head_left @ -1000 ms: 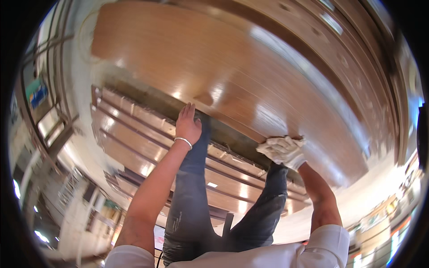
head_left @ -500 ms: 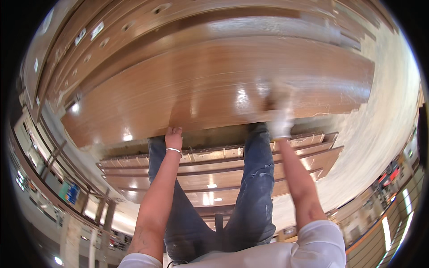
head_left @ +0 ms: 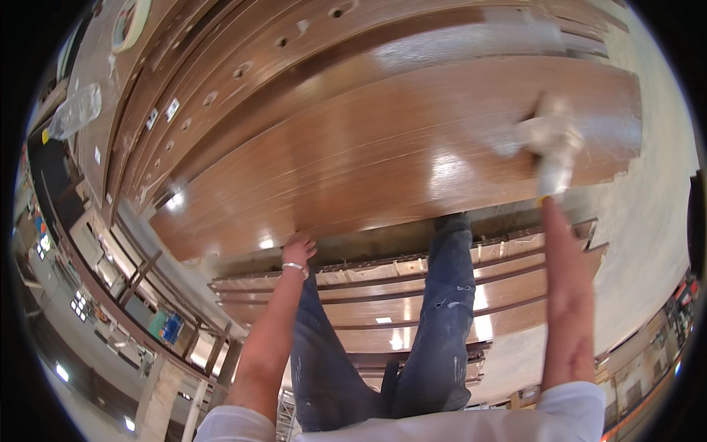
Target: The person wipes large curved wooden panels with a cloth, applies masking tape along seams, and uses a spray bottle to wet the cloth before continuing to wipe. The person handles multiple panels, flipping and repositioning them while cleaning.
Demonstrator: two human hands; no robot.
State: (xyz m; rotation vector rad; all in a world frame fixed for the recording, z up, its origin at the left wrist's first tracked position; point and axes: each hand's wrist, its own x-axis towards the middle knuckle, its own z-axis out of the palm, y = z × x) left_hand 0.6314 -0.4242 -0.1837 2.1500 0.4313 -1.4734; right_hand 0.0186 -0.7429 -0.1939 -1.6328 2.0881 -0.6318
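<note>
A long brown wood panel with a glossy surface lies across in front of me. My left hand, bare with a bracelet at the wrist, is closed on the panel's near edge. Toward the panel's right end, my right hand is over its surface in a pale glove. Motion blurs that hand. Its fingers look curled round something pale, whose kind I cannot make out.
More brown boards with round holes lie beyond the panel. Stacked boards sit below it, around my legs. A clear plastic bottle and a tape roll are at the far left. Railings stand at left.
My right hand has swept right along the panel toward its right end. The left hand stays at the near edge. The whole view has shifted, bringing the bottle and tape roll into sight.
</note>
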